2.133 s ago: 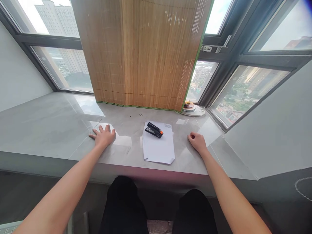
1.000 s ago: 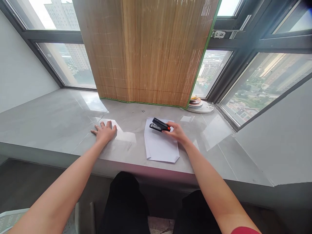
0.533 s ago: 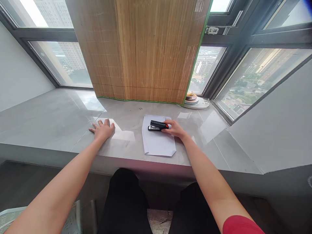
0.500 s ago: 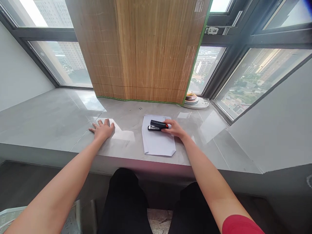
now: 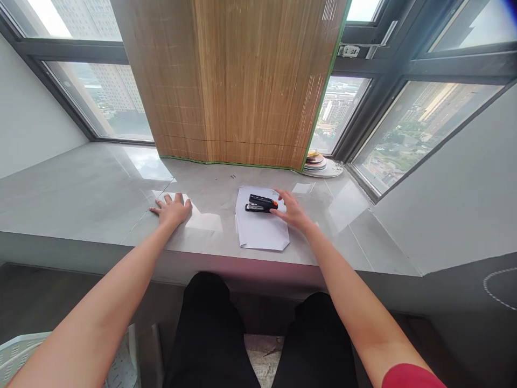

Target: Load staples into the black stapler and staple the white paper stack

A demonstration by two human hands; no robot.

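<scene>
A black stapler (image 5: 262,203) with an orange-red patch at its right end lies on white sheets of paper (image 5: 264,231). The sheets rest on the grey tiled ledge, and their lower corners look folded or bent. My right hand (image 5: 294,211) is at the stapler's right end, thumb and fingers parted around it. The thumb is close to the stapler's lower edge; whether it touches, I cannot tell. Off to the left, my left hand (image 5: 173,212) lies on the ledge with its fingers spread, holding nothing.
Behind the ledge (image 5: 210,237) hangs a bamboo blind (image 5: 250,86) with green edging. Stacked plates (image 5: 321,166) stand by the window corner at the right. Below on the left is a pale plastic basket (image 5: 24,350). A white looped cord (image 5: 490,285) hangs at the far right.
My right hand has loosened from the stapler, its fingers now spread and drawn slightly to the right. The stapler stays on the paper. My left hand stays put; the view has shifted slightly.
</scene>
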